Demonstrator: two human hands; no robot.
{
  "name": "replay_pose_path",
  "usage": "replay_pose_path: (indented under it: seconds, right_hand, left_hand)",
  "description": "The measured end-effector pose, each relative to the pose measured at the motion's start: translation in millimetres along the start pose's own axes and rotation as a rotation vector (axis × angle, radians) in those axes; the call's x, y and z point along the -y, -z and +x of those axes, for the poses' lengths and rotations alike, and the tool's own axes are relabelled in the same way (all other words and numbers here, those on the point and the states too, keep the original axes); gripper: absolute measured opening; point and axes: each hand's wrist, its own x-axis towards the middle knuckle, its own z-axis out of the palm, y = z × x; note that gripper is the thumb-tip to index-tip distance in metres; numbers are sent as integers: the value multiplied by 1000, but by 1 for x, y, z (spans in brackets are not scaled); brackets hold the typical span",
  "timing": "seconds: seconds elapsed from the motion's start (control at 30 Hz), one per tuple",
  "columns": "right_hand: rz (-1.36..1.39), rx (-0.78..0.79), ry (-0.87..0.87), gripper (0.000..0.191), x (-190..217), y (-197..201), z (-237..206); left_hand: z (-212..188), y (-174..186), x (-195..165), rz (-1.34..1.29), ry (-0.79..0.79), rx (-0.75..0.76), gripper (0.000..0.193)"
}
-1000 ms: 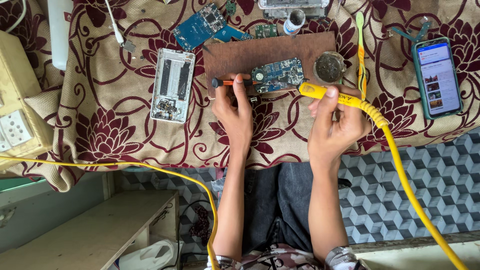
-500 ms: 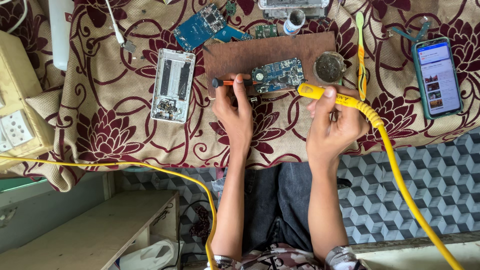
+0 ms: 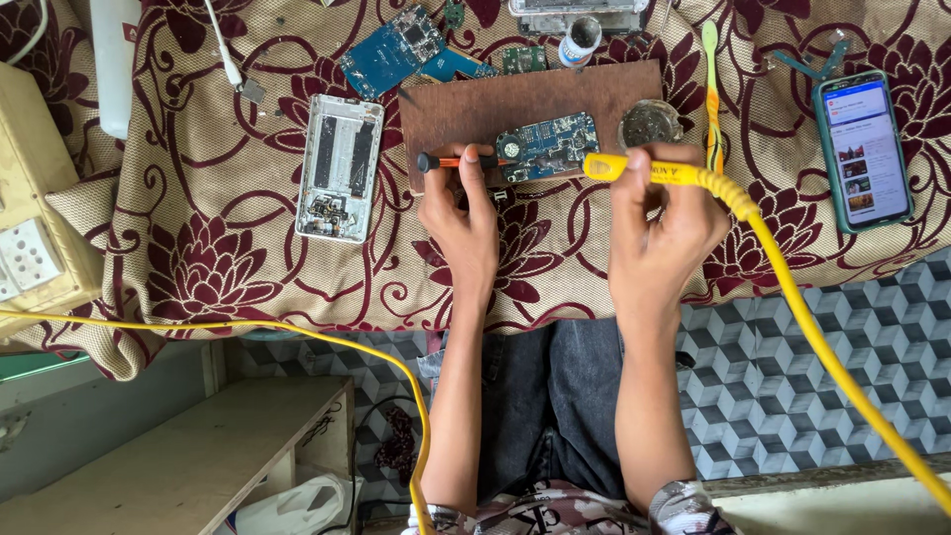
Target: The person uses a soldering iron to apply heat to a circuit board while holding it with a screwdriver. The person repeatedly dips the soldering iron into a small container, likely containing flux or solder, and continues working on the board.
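**Two hands at a circuit board on the wooden plate**

Since the earlier pictures, the right hand (image 3: 662, 223) has moved a little to the left, so the yellow soldering iron (image 3: 634, 170) now comes closer to the blue circuit board (image 3: 547, 146); the left hand (image 3: 459, 213) has stayed in its place.

The circuit board lies on a brown wooden board (image 3: 495, 104), near its lower edge. The front end of the iron is just beside the right edge of the circuit board; if it touches, I cannot tell. The grip of the right hand is closed around the yellow handle, with thumb and fingers wrapped on it. From the handle a thick yellow cable (image 3: 822, 327) runs down to the right. The grip of the left hand is closed on a small orange screwdriver (image 3: 458, 160) with a black cap, held flat and pointing right, to the left edge of the circuit board.

On the wooden board, right of the circuit board, stands a round metal tin (image 3: 650, 123). Everything rests on a table with a beige cloth (image 3: 198, 258) with dark red flowers. Left of the wooden board lies an opened phone frame (image 3: 340, 166), and above it another blue board (image 3: 391, 50). Far right lies a smartphone (image 3: 863, 149) with a lit screen, and between it and the tin a green toothbrush (image 3: 710, 79).
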Motion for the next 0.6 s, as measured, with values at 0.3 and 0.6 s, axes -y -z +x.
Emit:
replay_pose_path:
  seconds: [0.3,0.6]
  right_hand:
    - [56,225,-131,5,18,18,53]
    - [373,205,-302,12,10,18,74]
  left_hand:
    - [-1,-1,1,-66,-15,15,15]
    - [-1,0,2,68,16,0,15]
